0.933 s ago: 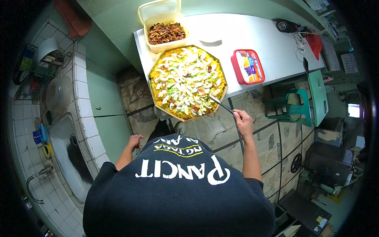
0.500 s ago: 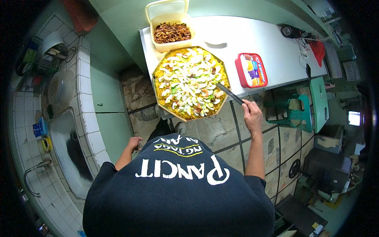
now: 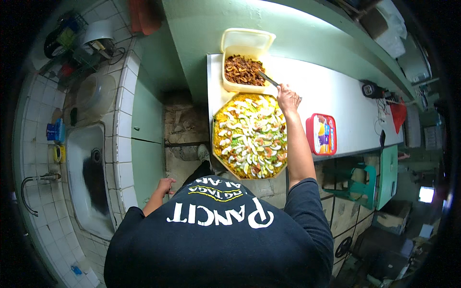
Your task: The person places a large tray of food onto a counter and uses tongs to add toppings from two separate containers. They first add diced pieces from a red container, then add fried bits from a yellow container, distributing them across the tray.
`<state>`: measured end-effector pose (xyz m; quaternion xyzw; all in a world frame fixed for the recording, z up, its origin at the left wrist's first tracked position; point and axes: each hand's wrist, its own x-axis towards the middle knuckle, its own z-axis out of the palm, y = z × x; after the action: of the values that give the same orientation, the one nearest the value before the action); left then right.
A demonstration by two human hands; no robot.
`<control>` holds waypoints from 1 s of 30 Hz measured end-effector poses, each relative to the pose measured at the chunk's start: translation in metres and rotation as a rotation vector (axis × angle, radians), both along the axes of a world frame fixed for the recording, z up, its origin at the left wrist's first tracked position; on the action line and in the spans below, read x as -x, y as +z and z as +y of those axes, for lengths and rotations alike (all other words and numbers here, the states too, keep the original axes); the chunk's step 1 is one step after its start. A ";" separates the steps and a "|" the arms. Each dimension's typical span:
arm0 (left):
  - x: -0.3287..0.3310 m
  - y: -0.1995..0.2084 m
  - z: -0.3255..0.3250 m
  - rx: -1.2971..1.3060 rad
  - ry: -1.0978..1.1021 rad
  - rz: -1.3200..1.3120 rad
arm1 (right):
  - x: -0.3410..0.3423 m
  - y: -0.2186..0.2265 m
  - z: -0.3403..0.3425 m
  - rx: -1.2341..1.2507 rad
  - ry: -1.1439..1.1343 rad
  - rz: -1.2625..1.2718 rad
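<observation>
My right hand (image 3: 289, 100) is closed around a dark long-handled utensil (image 3: 270, 80). Its tip reaches into a cream plastic container (image 3: 245, 89) of crisp-looking brown bits (image 3: 241, 70); the exact kind of utensil cannot be made out. Just in front of that container sits an octagonal tray (image 3: 225, 169) of yellow noodles (image 3: 222, 139), covered with sliced egg, shrimp and green pieces. My right forearm passes over the tray's right edge. Low at my left side, my left hand (image 3: 166, 186) hangs free, fingers loosely apart, holding nothing.
A red tub with a printed lid (image 3: 322, 134) stands right of the tray on the white table (image 3: 331, 91). The container's raised lid (image 3: 248, 41) leans toward the green wall. To the left is a tiled counter with a sink (image 3: 86, 168). A green stool (image 3: 357, 185) stands at right.
My right hand has carried the utensil from the tray's right side up to the container of brown bits. The view has shifted, and I stand closer to the table.
</observation>
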<state>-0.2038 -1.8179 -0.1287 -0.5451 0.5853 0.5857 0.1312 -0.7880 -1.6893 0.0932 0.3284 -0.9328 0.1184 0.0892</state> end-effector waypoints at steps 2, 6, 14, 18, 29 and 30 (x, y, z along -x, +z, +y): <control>-0.009 -0.005 -0.001 -0.045 0.093 -0.004 | 0.010 -0.008 -0.019 -0.037 0.020 0.034; -0.018 -0.009 0.000 -0.026 0.125 -0.004 | 0.024 -0.005 -0.028 -0.108 -0.034 -0.066; -0.023 -0.023 -0.002 -0.027 0.071 -0.048 | -0.003 0.032 0.019 0.280 -0.066 -0.149; -0.005 -0.007 -0.011 -0.057 0.067 -0.054 | -0.035 0.046 0.055 0.382 0.018 -0.216; 0.014 0.007 -0.006 -0.071 0.025 -0.057 | -0.112 0.036 0.126 0.043 0.041 -0.111; 0.016 0.006 -0.005 -0.070 0.015 -0.055 | -0.112 0.029 0.122 0.009 0.052 -0.100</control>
<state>-0.2198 -1.8232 -0.1224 -0.5603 0.5567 0.5916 0.1620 -0.6756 -1.5672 0.1218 0.3459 -0.9266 0.1414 0.0407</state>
